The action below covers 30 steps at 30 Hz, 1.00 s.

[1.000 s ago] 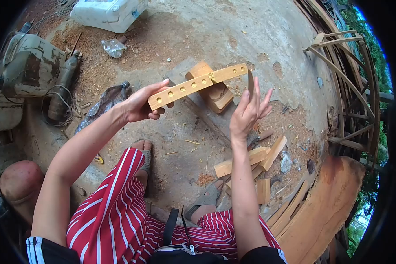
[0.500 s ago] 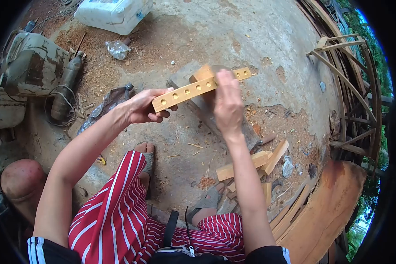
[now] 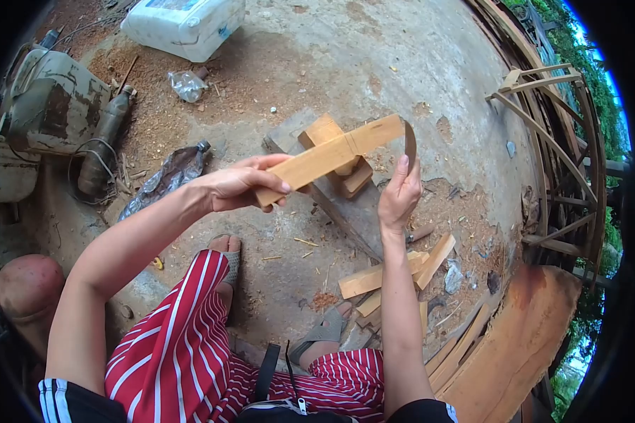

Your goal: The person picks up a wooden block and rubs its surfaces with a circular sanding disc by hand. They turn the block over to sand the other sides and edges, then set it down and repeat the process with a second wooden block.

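Note:
My left hand (image 3: 241, 185) is closed around the near left end of a flat wooden strip (image 3: 321, 156), thumb on top. The strip slants up to the right, its plain face toward me, with thin pencil lines across it near the middle. At its far right end my right hand (image 3: 400, 199) grips a bent brown piece of sandpaper (image 3: 410, 144), thumb pointing up. The sandpaper curves beside the strip's end. Below the strip, wooden blocks (image 3: 353, 178) rest on a worn board (image 3: 342, 218) on the ground, partly covered by the strip.
Cut wood pieces (image 3: 363, 282) lie right of my feet, near a large slab (image 3: 518, 345). A white jerrycan (image 3: 183, 28), a dirty container (image 3: 56, 102), a dusty bottle (image 3: 106, 141) and a crumpled plastic bag (image 3: 188, 86) are at the left and back. A wooden frame (image 3: 550, 130) stands at right.
The wooden strip has been turned over: its face with the row of round holes is no longer visible. My right hand has moved right and down, from over the strip to its end.

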Tool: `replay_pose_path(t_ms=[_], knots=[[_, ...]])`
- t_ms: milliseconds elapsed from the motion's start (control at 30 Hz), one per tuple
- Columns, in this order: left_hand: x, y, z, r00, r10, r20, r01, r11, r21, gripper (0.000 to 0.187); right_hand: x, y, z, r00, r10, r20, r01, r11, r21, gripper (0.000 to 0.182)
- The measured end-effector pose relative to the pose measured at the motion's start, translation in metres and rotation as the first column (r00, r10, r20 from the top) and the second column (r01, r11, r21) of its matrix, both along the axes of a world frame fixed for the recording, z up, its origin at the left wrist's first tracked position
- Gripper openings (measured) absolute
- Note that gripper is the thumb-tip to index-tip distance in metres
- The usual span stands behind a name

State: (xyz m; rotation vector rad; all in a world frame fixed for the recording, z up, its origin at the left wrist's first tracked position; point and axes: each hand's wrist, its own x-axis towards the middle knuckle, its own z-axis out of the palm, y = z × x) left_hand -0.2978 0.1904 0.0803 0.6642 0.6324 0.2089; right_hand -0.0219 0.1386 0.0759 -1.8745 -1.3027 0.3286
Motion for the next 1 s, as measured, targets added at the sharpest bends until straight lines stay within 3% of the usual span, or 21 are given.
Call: replay_pose_path(t_ms=[33,67,100,133,167,200,267,367,433,500,533,567,633,700,767,800,900,933,1000], knots=[[-0.002,0.002,0.003,0.999,0.029,-0.031,-0.027,0.998,0.064,0.066,0.001,0.003,0.002,0.974,0.07,0.215,-0.121,0.965,0.233,0.038],[-0.002,0.004,0.002,0.995,0.041,-0.087,-0.031,0.994,0.104,0.062,0.001,0.008,0.006,0.932,0.118,0.343,-0.202,0.954,0.221,0.04],[-0.003,0.006,0.001,0.988,0.056,-0.143,-0.035,0.989,0.145,0.058,0.001,0.013,-0.001,0.933,0.11,0.343,-0.194,0.956,0.222,0.04],[-0.004,0.008,-0.001,0.988,0.052,-0.143,-0.031,0.989,0.146,0.058,0.001,0.019,-0.014,0.935,0.162,0.314,-0.198,0.976,0.086,0.04],[-0.005,0.009,-0.004,0.995,0.053,-0.087,-0.05,0.998,0.03,0.053,0.0,0.024,-0.026,0.936,0.215,0.279,-0.209,0.977,-0.052,0.041],[-0.005,0.01,-0.006,0.998,0.058,-0.032,-0.061,0.994,-0.086,0.049,-0.013,0.027,-0.033,0.972,0.182,0.149,-0.185,0.983,0.012,0.042],[-0.006,0.013,-0.008,0.995,0.075,-0.065,-0.079,0.995,-0.064,0.043,-0.045,0.022,-0.045,0.969,0.13,0.211,-0.152,0.984,0.088,0.042],[-0.009,0.008,-0.01,0.972,0.106,-0.21,-0.119,0.992,-0.051,0.039,-0.112,-0.011,-0.021,0.776,0.433,0.458,-0.505,0.862,0.04,0.04],[-0.016,0.008,-0.012,0.968,0.133,-0.213,-0.151,0.986,-0.072,0.049,-0.11,-0.014,-0.012,0.704,0.559,0.437,-0.616,0.787,-0.015,0.039],[-0.019,0.008,-0.018,0.96,0.12,-0.253,-0.14,0.988,-0.06,0.052,-0.075,0.011,-0.031,0.74,0.45,0.5,-0.538,0.842,0.04,0.038],[-0.02,0.008,-0.028,0.978,0.089,-0.189,-0.108,0.99,-0.093,0.049,-0.051,0.026,-0.033,0.792,0.366,0.488,-0.437,0.899,0.035,0.036],[-0.02,0.009,-0.033,0.991,0.063,-0.116,-0.077,0.99,-0.119,0.046,-0.041,0.036,-0.033,0.784,0.376,0.493,-0.448,0.893,0.031,0.036],[-0.018,0.014,-0.027,0.996,0.041,-0.077,-0.051,0.989,-0.136,0.041,-0.03,0.048,-0.025,0.864,0.131,0.485,-0.164,0.986,0.027,0.036],[-0.02,0.016,-0.022,0.998,0.037,-0.053,-0.046,0.981,-0.188,0.035,-0.062,0.033,-0.03,0.906,0.215,0.365,-0.246,0.969,0.04,0.037],[-0.022,0.017,-0.032,0.988,0.099,-0.121,-0.128,0.954,-0.272,0.036,-0.115,-0.009,-0.02,0.745,0.516,0.423,-0.591,0.804,0.059,0.038],[-0.022,0.015,-0.035,0.973,0.142,-0.183,-0.2,0.913,-0.356,0.038,-0.136,-0.029,-0.017,0.693,0.613,0.38,-0.674,0.738,0.04,0.038],[-0.031,0.01,-0.04,0.994,0.08,-0.079,-0.102,0.94,-0.325,0.037,-0.111,-0.013,-0.028,0.611,0.626,0.485,-0.736,0.674,0.058,0.037],[-0.031,0.011,-0.037,0.997,0.055,-0.061,-0.071,0.95,-0.303,0.038,-0.094,0.002,-0.04,0.705,0.502,0.501,-0.638,0.758,0.139,0.036],[-0.03,0.014,-0.037,0.999,0.031,-0.019,-0.035,0.963,-0.268,0.038,-0.048,0.033,-0.033,0.83,0.284,0.48,-0.36,0.93,0.072,0.034]])
